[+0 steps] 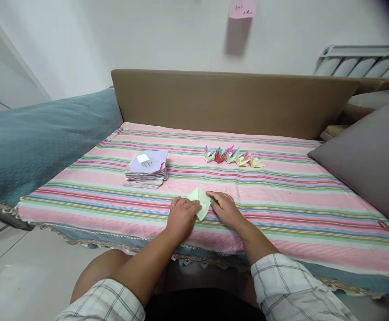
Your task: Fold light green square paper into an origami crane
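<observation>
A pale green folded paper (199,200) lies on the striped cloth (281,200) near its front edge. My left hand (182,216) rests on the paper's left side with its fingers curled and pressing down on it. My right hand (224,207) presses the paper's right side with its fingers bent together. Part of the paper is hidden under both hands.
A stack of coloured paper sheets (146,171) with a small white plug-like object (144,159) on top lies to the back left. A row of several folded paper cranes (232,157) lies at the back centre. A grey cushion (371,160) is at the right, a teal cover (40,138) at the left.
</observation>
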A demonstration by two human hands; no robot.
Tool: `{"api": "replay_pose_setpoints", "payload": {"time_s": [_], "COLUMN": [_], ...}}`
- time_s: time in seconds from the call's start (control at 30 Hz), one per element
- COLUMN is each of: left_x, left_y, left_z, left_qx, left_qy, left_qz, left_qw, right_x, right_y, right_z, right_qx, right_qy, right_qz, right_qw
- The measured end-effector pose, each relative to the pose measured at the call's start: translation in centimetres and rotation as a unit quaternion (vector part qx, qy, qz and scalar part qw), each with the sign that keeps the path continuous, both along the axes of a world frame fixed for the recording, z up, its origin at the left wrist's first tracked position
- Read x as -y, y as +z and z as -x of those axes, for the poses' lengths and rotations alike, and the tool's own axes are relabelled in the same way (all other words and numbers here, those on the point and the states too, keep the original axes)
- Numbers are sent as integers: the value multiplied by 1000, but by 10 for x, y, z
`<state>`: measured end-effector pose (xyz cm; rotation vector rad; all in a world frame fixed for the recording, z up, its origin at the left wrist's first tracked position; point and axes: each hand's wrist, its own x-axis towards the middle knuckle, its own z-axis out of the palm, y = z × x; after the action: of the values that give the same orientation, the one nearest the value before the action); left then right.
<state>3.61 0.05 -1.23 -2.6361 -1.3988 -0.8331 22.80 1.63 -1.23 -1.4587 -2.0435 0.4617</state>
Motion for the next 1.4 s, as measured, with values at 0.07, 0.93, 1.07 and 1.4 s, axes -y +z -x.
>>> {"api": "replay_pose_setpoints", "payload": {"time_s": [0.07, 0.93, 1.07, 1.4], "left_x": [-7, -29, -32, -24], "left_y": [1, 29, 31, 40], "left_z": [6, 34, 33, 36], "left_qx": [6, -54, -37, 4], "left_qy": [-8, -165, -159, -154], "left_qz": [20, 86, 90, 208], "left_qw": [1000, 981, 982, 966], "right_x": [2, 10, 5, 2], "right_y": [3, 12, 5, 6], "right_z": [-1, -1, -4, -8], "right_qx": [-8, 21, 13, -9], "right_qy": [-5, 156, 150, 158], "right_qz": [4, -68, -74, -38], "right_qw": [1000, 985, 986, 987]}}
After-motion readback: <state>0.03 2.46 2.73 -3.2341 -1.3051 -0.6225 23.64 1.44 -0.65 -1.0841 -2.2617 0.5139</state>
